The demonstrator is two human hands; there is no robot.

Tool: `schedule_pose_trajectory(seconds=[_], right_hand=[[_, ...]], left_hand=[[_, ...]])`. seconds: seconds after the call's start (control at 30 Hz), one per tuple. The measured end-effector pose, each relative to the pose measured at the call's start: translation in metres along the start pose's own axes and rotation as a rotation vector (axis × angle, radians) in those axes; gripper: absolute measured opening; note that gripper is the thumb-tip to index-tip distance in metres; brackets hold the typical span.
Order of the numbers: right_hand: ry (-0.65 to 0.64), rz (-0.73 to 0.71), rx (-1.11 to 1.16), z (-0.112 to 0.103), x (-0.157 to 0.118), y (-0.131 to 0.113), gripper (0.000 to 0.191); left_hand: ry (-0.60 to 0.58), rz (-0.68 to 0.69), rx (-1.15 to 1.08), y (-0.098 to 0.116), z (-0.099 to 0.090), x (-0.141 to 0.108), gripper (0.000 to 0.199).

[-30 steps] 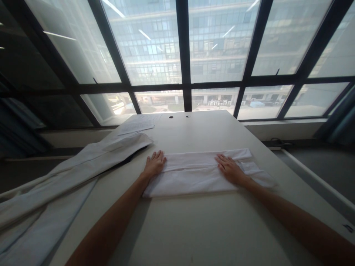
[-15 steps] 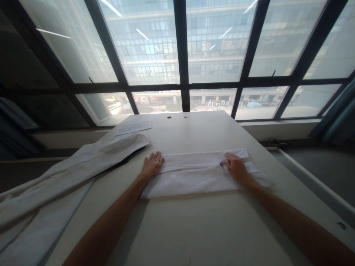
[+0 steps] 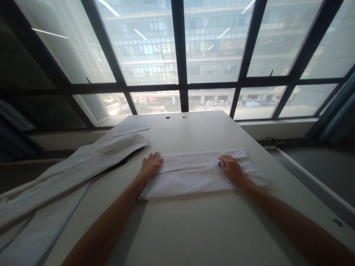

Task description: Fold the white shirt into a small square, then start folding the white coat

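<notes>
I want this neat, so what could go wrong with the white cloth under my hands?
Your right hand looks curled on the cloth, so it could bunch it. The cloth's right end looks uneven, so creases might set there. Your left hand lies flat at the other end; sliding it could skew the cloth.

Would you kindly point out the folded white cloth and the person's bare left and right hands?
Folded white cloth (image 3: pixel 187 181): head view, its near panel.
Bare left hand (image 3: pixel 150 166): head view, its back.
Bare right hand (image 3: pixel 233 170): head view, its back.

Office, seemingly — desk (image 3: pixel 188 225), papers (image 3: pixel 132 126), windows (image 3: pixel 213 51)
</notes>
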State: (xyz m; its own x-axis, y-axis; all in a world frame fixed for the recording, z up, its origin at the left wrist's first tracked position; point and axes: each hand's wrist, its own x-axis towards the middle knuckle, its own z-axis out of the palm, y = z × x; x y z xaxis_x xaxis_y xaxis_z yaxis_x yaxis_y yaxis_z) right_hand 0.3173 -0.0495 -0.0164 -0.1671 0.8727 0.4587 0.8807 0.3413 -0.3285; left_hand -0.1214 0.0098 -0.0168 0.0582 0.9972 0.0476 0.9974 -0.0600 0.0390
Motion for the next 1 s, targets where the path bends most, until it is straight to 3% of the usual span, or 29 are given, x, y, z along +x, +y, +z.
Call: schedule_pose_trajectory(seconds=[0.6, 0.8, 0.9, 1.0], right_hand=[[0.017, 0.016, -0.059, -0.002, -0.002, -0.004, 0.021], [0.041, -0.003, -0.039, 0.004, -0.002, 0.001, 0.018], [0.044, -0.016, -0.032, 0.006, -0.001, 0.003, 0.017], [0.049, -0.019, -0.039, 0.005, 0.0, 0.002, 0.017]], left_hand=[[0.009, -0.002, -0.05, -0.001, 0.0, 0.001, 0.053], [0.112, -0.055, -0.273, -0.01, -0.024, 0.014, 0.052], [0.164, 0.04, -0.265, 0.002, -0.034, 0.011, 0.055], [0.102, 0.219, -0.237, 0.035, -0.032, -0.006, 0.056]])
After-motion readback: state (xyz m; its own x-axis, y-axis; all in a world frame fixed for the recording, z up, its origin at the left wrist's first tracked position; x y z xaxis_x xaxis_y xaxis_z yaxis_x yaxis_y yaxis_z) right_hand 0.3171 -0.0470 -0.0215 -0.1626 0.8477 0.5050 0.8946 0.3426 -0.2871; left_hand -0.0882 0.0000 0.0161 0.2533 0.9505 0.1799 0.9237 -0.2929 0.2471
